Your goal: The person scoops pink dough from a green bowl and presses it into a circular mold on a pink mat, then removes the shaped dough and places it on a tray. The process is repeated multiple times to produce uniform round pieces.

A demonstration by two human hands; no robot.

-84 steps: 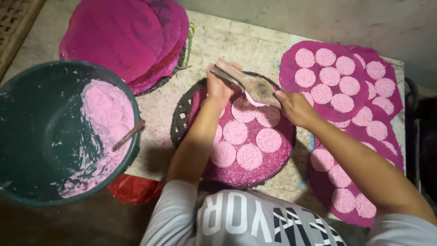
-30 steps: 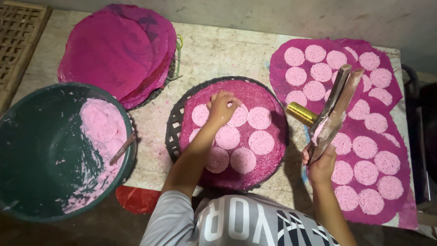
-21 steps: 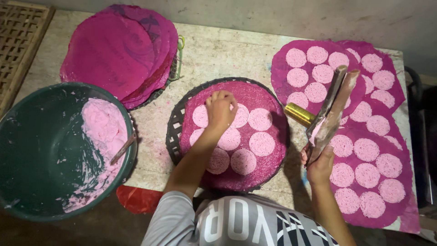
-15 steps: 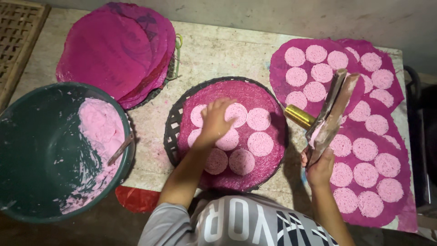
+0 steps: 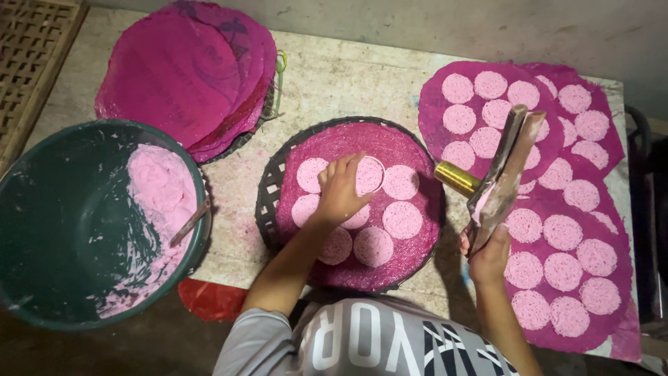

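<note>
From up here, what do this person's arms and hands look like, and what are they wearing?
Both arms are bare from the upper arm down, with no gloves, rings, watch or bracelets visible on the left hand or the right hand. The person wears a light grey short-sleeved T-shirt with large white block lettering across it; its sleeve ends above the left elbow.

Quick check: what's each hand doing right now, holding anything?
Left hand: fingers closed on the ring mould, on the magenta mat.
Right hand: closed on the flat scraper, held upright.
</note>
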